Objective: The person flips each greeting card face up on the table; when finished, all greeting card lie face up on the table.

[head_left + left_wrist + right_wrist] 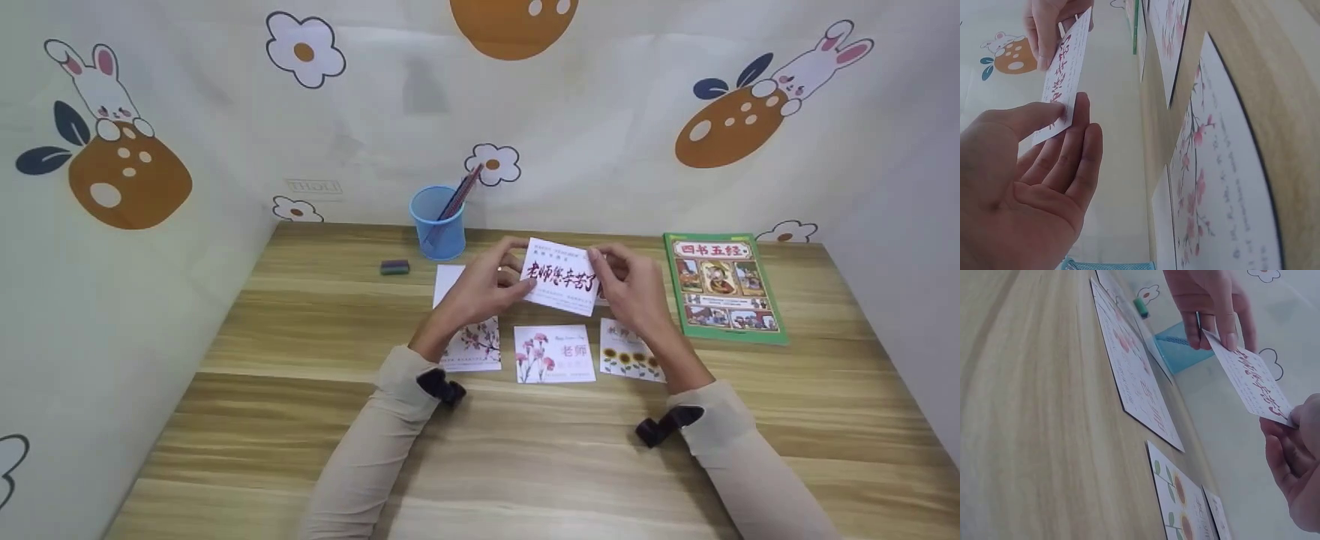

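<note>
Both hands hold up a white card point(561, 296) with red brush-style lettering, tilted above the table. My left hand point(484, 289) pinches its left edge, thumb on the printed face and fingers behind. At the opposite edge my right hand point(634, 289) pinches it the same way. Below lie a card with pink carnations point(555, 354), a card with blossom branches point(474, 346) under the left wrist, and a sunflower card point(631, 358) partly covered by the right wrist. Another white card point(448, 281) shows behind the left hand, its rest hidden.
A blue mesh pen holder point(439, 232) with pencils stands at the back, near a small dark-and-green eraser-like block point(394, 267). To the right lies a green-bordered book point(724, 289). A patterned cloth wall point(375, 135) rises behind the wooden table point(525, 465).
</note>
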